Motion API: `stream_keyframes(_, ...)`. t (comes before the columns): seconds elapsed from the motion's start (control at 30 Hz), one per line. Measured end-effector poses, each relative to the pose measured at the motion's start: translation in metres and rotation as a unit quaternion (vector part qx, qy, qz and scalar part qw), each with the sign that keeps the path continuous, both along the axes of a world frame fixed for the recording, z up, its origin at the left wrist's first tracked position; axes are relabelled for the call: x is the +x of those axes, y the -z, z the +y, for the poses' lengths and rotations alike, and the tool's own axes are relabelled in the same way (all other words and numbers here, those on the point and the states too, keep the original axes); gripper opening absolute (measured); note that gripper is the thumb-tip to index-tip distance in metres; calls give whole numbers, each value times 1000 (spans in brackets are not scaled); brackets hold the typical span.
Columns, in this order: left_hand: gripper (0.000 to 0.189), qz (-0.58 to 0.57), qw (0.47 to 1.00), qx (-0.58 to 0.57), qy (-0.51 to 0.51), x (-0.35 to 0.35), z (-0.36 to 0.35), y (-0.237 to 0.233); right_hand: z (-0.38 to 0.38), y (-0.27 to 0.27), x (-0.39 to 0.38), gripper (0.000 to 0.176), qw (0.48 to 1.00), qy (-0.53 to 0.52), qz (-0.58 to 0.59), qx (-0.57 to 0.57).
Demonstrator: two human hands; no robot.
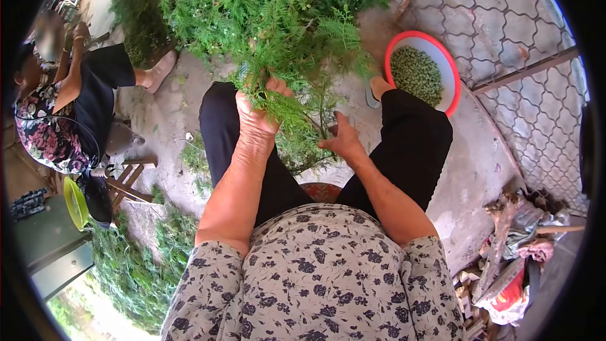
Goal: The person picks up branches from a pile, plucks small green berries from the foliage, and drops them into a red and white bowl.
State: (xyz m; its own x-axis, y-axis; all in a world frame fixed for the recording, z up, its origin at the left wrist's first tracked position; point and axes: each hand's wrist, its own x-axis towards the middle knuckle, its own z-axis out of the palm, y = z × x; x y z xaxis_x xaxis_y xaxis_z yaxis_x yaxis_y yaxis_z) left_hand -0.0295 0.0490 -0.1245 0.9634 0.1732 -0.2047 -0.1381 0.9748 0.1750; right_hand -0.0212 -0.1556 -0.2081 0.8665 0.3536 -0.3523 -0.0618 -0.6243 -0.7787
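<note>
Two hands on one leafy sprig (297, 136) at dead centre, between the knees. Grips the upper stems with the left hand (255, 110), shut in a full fist, thumb over the top. Sets the right hand (344, 142) just toward 4 o'clock of that fist, fingers half curled in among the lower fronds; firm pinch or mere touch, cannot tell.

Looks like a picking or stripping step. Best done with the fist firm and high, to pull the fronds taut. Pluck with short pinches close to the stem rather than long tugs, to avoid tearing foliage loose along with the pickings. Turn the sprig in the fist to bring hidden sides round to the picking fingers. Gather a palmful before reaching for the red-rimmed bowl (416, 40) at 1 o'clock, just beside the right foot, well apart from both hands and part full of small green berries (416, 76). Mind stray fronds dropping in. Draw fresh stems from the big heap of greenery (252, 6) at 12 o'clock, touching the sprig's top. Leave room for the other person (69, 107) seated at 9 o'clock, near a low wooden stool (126, 180) at 8 o'clock and loose cuttings (136, 271) at 7 o'clock.
</note>
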Motion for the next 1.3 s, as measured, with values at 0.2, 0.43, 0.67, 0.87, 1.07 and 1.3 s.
stream_keyframes(0.2, 11, 191, 974, 56, -105, 6, -5, -27, -3, 24, 5, 27, 993, 73, 18, 95)
stream_keyframes(0.43, 39, 95, 969, 217, -65, 0, 5, -15, -22, 6, 37, 26, 972, 128, -88, 179)
stream_keyframes(0.67, 35, 150, 947, 280, -55, -3, 6, -7, -32, -31, 52, 29, 847, 296, 112, 427)
stream_keyframes(0.87, 21, 239, 869, 409, 146, -13, -15, -11, -45, -34, 61, 14, 799, 317, 138, 493)
stream_keyframes(1.07, 51, 121, 812, 517, 243, -17, -48, 2, -36, -40, 60, 12, 746, 383, 196, 508)
stream_keyframes(1.3, 36, 0, 728, 675, 119, -15, -66, 3, -18, -46, 55, 13, 852, 281, 169, 408)
